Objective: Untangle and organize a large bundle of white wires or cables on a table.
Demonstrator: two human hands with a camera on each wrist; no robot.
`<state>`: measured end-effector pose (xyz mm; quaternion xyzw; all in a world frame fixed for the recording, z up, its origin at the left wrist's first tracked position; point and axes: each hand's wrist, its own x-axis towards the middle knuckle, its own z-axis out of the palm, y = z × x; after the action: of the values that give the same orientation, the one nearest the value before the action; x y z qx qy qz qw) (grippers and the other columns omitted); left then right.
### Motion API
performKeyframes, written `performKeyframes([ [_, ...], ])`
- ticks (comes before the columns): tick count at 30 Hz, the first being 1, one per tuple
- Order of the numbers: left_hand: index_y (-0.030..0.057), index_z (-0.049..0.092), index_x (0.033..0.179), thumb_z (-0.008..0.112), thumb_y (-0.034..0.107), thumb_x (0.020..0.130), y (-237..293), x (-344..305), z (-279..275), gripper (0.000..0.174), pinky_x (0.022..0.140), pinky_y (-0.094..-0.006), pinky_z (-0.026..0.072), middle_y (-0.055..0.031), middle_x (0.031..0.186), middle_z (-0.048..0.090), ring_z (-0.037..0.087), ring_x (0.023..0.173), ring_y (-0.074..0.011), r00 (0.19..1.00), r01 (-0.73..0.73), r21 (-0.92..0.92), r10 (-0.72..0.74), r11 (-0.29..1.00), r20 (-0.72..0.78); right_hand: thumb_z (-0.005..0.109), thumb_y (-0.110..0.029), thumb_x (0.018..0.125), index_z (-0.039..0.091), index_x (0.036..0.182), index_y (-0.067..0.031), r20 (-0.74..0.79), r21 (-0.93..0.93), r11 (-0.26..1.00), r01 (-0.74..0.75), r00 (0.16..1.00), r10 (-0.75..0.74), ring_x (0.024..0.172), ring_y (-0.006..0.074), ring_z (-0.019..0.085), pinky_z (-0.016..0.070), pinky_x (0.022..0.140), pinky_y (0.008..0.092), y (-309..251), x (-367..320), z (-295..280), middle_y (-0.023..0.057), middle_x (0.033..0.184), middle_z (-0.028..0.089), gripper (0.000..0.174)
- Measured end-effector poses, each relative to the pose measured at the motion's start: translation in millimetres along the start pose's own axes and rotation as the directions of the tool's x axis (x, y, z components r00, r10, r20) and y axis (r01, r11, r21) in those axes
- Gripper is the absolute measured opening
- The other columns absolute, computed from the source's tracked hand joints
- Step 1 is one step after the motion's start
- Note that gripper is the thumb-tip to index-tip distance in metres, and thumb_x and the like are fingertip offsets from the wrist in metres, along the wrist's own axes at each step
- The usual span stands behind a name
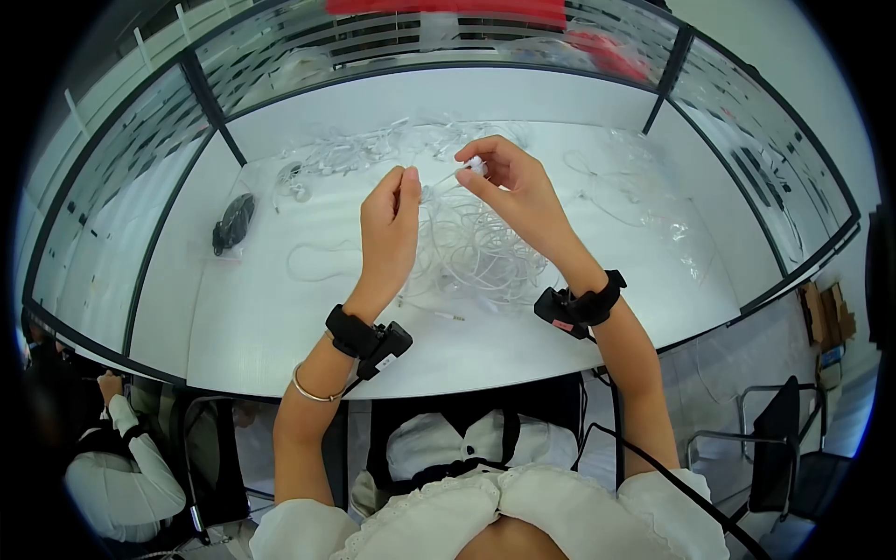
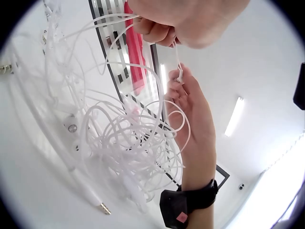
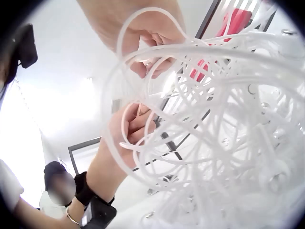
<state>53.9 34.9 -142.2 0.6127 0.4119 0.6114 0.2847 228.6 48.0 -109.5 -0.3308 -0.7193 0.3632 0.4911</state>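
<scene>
My right hand pinches the small white earbuds of a pair of wired earphones between thumb and fingertips. My left hand, fingers curled, grips the thin white cord a short way off, and the cord runs between the two hands. Both hands are raised over the far side of a loose tangle of white earphone cords. In the left wrist view a white earbud shows at the right fingertips. A gold-tipped jack plug lies at the near side of the tangle.
More white cords are heaped at the back of the white table. A dark bundle in a plastic bag lies at the left. Thin clear plastic and a loose cord lie at the right. Low partitions enclose the table.
</scene>
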Motion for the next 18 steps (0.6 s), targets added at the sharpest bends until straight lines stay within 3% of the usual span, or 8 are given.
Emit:
performKeyframes([
  [2,0.0029,0.043,0.071,0.045,0.025,0.101,-1.3,0.2,-0.2,0.037,0.052,-0.0253,0.0262,0.0014,0.064,0.033,0.027,0.06,-0.0067,1.0,-0.027,0.019,0.027,0.999,0.013,0.065,-0.014,0.089,0.06,0.105,-0.0025,-0.032,-0.033,0.999,0.03,0.999,-0.031,0.075,0.0044,0.047,0.0417,0.069,0.0195,7.1,1.2,1.5,-0.0019,0.088,0.055,0.021],
  [3,0.0029,0.045,0.073,0.045,0.025,0.101,-1.4,0.0,-0.2,0.035,0.052,-0.0249,0.0256,0.0021,0.062,0.033,0.027,0.059,-0.0062,1.0,-0.016,-0.001,0.016,1.0,0.018,0.069,-0.014,0.085,0.061,0.103,-0.0041,-0.085,-0.02,0.997,0.073,0.994,-0.074,0.071,0.0077,0.056,0.0467,0.066,0.022,11.7,3.0,2.9,0.0017,0.082,0.058,0.021],
  [7,0.0035,0.059,0.085,0.043,0.026,0.101,-1.2,0.1,-0.6,0.032,0.049,-0.0224,0.0247,0.0057,0.058,0.03,0.028,0.053,-0.0037,0.999,0.009,-0.072,-0.005,0.997,0.051,0.067,-0.011,0.086,0.063,0.101,-0.0029,-0.107,-0.042,0.995,0.087,0.99,-0.091,0.069,0.0078,0.056,0.0468,0.065,0.022,11.4,3.9,3.7,0.0016,0.079,0.057,0.018],
  [10,0.0033,0.06,0.09,0.041,0.026,0.102,7.8,-2.1,2.2,0.032,0.049,-0.0217,0.0267,0.0055,0.057,0.031,0.03,0.053,-0.0034,0.998,0.024,-0.117,-0.017,0.993,0.067,0.067,-0.01,0.086,0.063,0.101,-0.0023,-0.061,-0.076,0.99,0.12,0.99,-0.124,0.067,0.008,0.054,0.0461,0.064,0.0224,8.8,1.6,2.7,0.0014,0.076,0.057,0.017],
  [11,0.0032,0.061,0.093,0.04,0.026,0.102,8.6,-1.8,-0.9,0.032,0.051,-0.022,0.0303,0.0036,0.057,0.038,0.036,0.053,-0.0043,0.991,0.076,-0.095,-0.064,0.993,0.119,0.066,-0.009,0.086,0.062,0.099,-0.0022,-0.059,-0.102,0.985,0.135,0.988,-0.142,0.065,0.009,0.053,0.0452,0.062,0.0231,5.8,0.0,5.3,0.0018,0.073,0.056,0.016],
  [14,0.0021,0.061,0.095,0.041,0.027,0.103,-2.2,-0.2,5.3,0.033,0.054,-0.0241,0.0345,-0.0006,0.06,0.049,0.045,0.056,-0.0068,0.993,-0.041,-0.099,0.052,0.994,0.109,0.066,-0.008,0.086,0.061,0.098,-0.0026,0.009,-0.134,0.98,0.148,0.989,-0.148,0.063,0.0102,0.052,0.0448,0.061,0.0241,-2.6,-4.3,10.9,0.0032,0.072,0.057,0.014],
  [15,0.0,0.061,0.095,0.043,0.025,0.102,-8.0,1.2,7.0,0.032,0.061,-0.0273,0.0393,-0.0044,0.07,0.059,0.052,0.064,-0.0115,0.99,-0.073,-0.141,0.089,0.987,0.111,0.066,-0.008,0.087,0.063,0.102,-0.0027,0.04,-0.122,0.986,0.118,0.993,-0.114,0.067,0.0084,0.051,0.0441,0.064,0.0227,-7.4,-6.0,12.0,0.0018,0.075,0.055,0.016],
  [18,-0.0018,0.061,0.093,0.046,0.021,0.1,-16.2,12.5,0.9,0.028,0.068,-0.0294,0.0421,-0.006,0.079,0.063,0.055,0.073,-0.0149,0.89,-0.452,0.277,0.449,0.848,0.077,0.066,-0.008,0.087,0.062,0.1,-0.0024,0.089,-0.169,0.969,0.178,0.982,-0.165,0.066,0.01,0.051,0.0442,0.065,0.0238,-4.1,-7.5,14.8,0.0031,0.078,0.059,0.015],
])
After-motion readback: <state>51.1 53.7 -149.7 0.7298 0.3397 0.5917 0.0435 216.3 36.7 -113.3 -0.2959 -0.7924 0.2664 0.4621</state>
